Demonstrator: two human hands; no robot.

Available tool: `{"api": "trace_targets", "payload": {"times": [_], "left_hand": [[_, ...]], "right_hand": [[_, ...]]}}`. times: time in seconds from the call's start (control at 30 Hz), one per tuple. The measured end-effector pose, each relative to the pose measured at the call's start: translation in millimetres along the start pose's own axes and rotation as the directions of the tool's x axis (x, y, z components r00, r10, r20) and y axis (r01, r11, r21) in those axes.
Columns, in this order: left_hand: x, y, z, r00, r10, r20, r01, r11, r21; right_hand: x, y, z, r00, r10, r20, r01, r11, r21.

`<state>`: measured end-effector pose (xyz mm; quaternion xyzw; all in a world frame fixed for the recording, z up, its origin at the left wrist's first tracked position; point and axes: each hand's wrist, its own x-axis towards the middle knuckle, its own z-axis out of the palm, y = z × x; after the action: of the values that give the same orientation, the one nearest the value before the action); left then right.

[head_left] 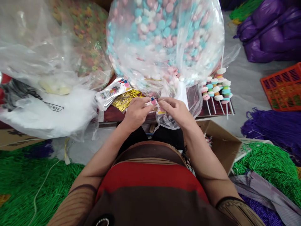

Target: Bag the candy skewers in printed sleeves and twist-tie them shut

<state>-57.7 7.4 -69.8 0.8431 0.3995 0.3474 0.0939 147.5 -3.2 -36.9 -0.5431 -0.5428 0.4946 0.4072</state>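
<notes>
Between my hands, at the table's front edge, is a small printed card or packet (154, 102) with colourful spots. My left hand (138, 111) pinches its left side with thumb and fingers. Its right side is held by the closed fingers of my right hand (175, 110). Left of them lie gold twist ties (125, 99) and a stack of printed clear packets (113, 92). Several sticks with pastel candy-like pieces (217, 86) lie on the right end of the table.
A large clear bag of pink, blue and white pieces (164, 34) fills the table's back. White plastic bags (58, 110) lie left. An open cardboard box (218, 141) stands low right, an orange crate (282, 88) beyond. Green strands (270, 160) lie at right.
</notes>
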Motion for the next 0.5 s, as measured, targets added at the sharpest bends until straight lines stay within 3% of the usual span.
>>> {"api": "trace_targets", "payload": {"times": [0.07, 0.17, 0.23, 0.3, 0.4, 0.5], "left_hand": [[2.8, 4.4, -0.6, 0.997, -0.063, 0.034, 0.065, 0.997, -0.049], [8.7, 11.1, -7.4, 0.964, -0.259, 0.057, 0.265, 0.945, -0.193], [13.0, 14.1, -14.0, 0.902, -0.398, 0.169, 0.432, 0.830, -0.351], [16.2, 15.3, -19.4, 0.832, -0.450, 0.325, 0.555, 0.671, -0.492], [16.9, 15.4, -21.9, 0.793, -0.462, 0.398, 0.604, 0.505, -0.616], [14.1, 17.7, -19.9, 0.803, -0.480, 0.352, 0.577, 0.483, -0.659]], "right_hand": [[5.8, 4.1, 7.0, 1.000, 0.005, 0.012, -0.006, 0.997, 0.080], [3.5, 8.1, 10.0, 0.996, -0.037, -0.081, 0.052, 0.981, 0.185], [-0.5, 8.6, 8.9, 0.986, -0.068, -0.152, 0.096, 0.978, 0.186], [-3.7, 8.3, 7.7, 0.975, -0.092, -0.200, 0.126, 0.979, 0.163], [-7.3, 8.3, 9.2, 0.951, -0.123, -0.283, 0.170, 0.974, 0.149], [-11.1, 11.0, 14.0, 0.931, -0.093, -0.352, 0.146, 0.981, 0.126]]}}
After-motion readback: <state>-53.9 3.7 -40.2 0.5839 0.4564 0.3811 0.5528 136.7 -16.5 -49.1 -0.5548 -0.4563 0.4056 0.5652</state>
